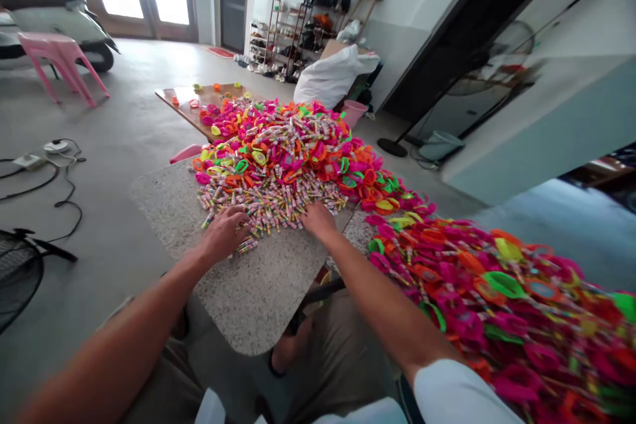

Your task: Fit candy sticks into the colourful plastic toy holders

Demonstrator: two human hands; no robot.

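Note:
A heap of small, patterned wrapped candy tubes (271, 202) lies on the speckled stone tabletop (258, 298). At the heap's near left edge, my left hand (227, 230) rests palm down, its fingers apart and curved over the tubes. My right hand (318, 217) reaches into the near right side of the same tubes; its fingertips are mostly hidden, so any grip cannot be made out. Behind the tubes rises a mound of plastic toy watches (298, 152) in pink, orange, green and yellow, with more tubes on top.
To my right spreads another large pile of toy watches (497, 305). A wooden board (183, 106) extends behind the mound. A white sack (328, 76) and a shoe rack (293, 40) stand farther back. On the left are a pink stool (59, 56), cables (67, 172) and a fan (20, 278).

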